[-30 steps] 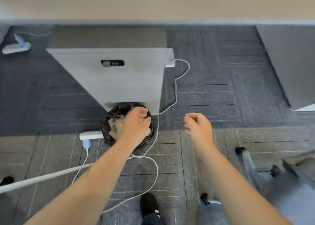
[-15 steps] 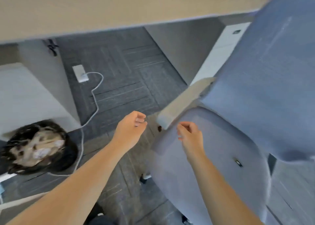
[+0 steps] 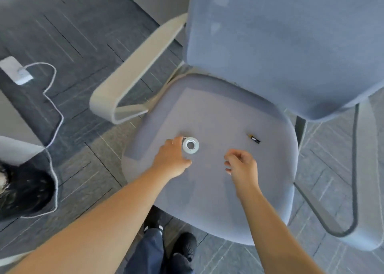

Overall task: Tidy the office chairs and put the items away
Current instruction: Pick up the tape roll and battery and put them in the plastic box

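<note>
While both bare forearms reach down over the blue-grey fabric office chair, the left hand hovers at the seat's middle with its fingers loosely curled, their tips touching or just beside a small white roll of tape that lies flat on the cushion; whether it is gripped cannot be told. Nearer the seat's right side, the right hand hangs above the cushion with fingers half curled and a narrow gap to the thumb, holding nothing. Toward the chair's backrest, right of the roll and well apart from both hands, lies a small dark stick-shaped object with a yellow tip, too small to identify. Left of the chair, a white cable snakes across dark grey carpet tiles from a white power adapter to a black-lined waste bin. Below the seat's front edge, dark trousers and black shoes show.
</note>
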`<action>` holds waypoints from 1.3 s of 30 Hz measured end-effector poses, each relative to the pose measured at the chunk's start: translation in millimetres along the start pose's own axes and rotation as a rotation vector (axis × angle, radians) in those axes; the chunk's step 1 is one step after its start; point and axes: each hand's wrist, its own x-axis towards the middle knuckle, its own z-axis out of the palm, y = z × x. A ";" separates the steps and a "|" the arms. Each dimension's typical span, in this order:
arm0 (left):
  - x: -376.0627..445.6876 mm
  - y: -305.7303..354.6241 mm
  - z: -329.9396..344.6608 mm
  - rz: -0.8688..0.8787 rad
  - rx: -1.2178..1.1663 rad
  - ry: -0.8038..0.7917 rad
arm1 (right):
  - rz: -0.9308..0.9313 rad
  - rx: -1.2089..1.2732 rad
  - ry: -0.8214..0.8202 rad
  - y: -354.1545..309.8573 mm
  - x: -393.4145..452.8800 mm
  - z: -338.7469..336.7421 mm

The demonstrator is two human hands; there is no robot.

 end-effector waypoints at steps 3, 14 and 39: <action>29.3 -2.3 19.0 0.054 0.184 -0.002 | 0.059 0.020 0.008 15.2 18.0 4.7; 93.3 -0.1 48.6 0.228 0.526 0.063 | 0.118 -0.001 0.094 40.9 69.4 -9.8; 67.2 85.6 -9.5 0.176 -0.248 0.263 | -0.325 -0.331 -0.006 -55.2 108.5 -21.7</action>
